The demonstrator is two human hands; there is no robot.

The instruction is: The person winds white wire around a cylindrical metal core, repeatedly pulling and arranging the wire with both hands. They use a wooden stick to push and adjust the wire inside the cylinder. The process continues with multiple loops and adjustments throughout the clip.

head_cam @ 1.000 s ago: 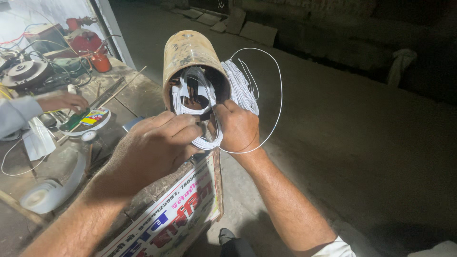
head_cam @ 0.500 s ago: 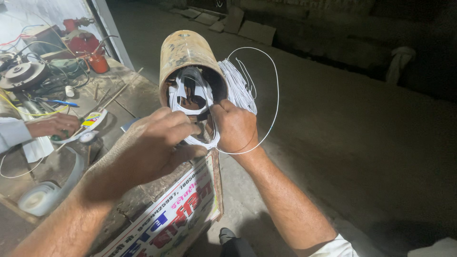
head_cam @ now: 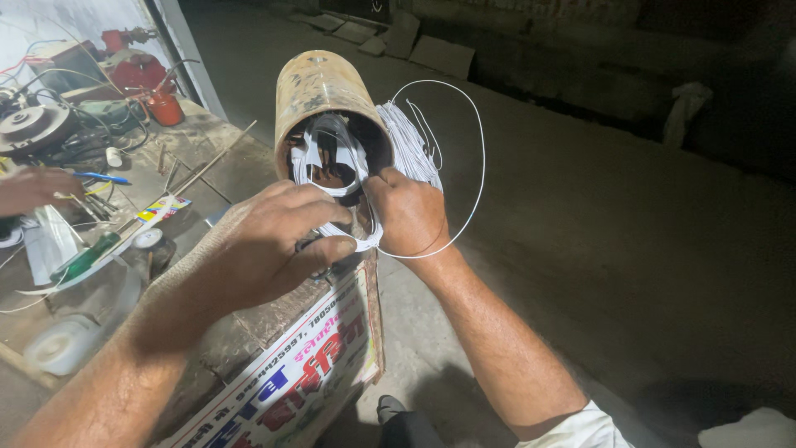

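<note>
A rusty metal cylinder [head_cam: 319,95] stands tilted on the corner of a workbench, its open end facing me. White wire coils [head_cam: 332,162] sit inside it, and a bundle of white wire [head_cam: 410,145] hangs over its right rim, with one thin loop [head_cam: 477,166] arcing out to the right. My right hand [head_cam: 410,216] grips the wire at the cylinder's mouth, thumb pressed inside. My left hand [head_cam: 265,245] pinches the lower white coil at the front of the opening.
The workbench [head_cam: 207,166] at left carries a red tool [head_cam: 137,70], a round motor part [head_cam: 33,124], cables, a green-handled tool [head_cam: 83,259] and white discs. Another person's hand [head_cam: 29,189] rests at the left edge. A printed sign [head_cam: 307,373] hangs off the bench front. Concrete floor lies to the right.
The other person's hand has drawn back toward the left edge of the bench. My hands have stayed on the wire at the cylinder's mouth, shifting only slightly.
</note>
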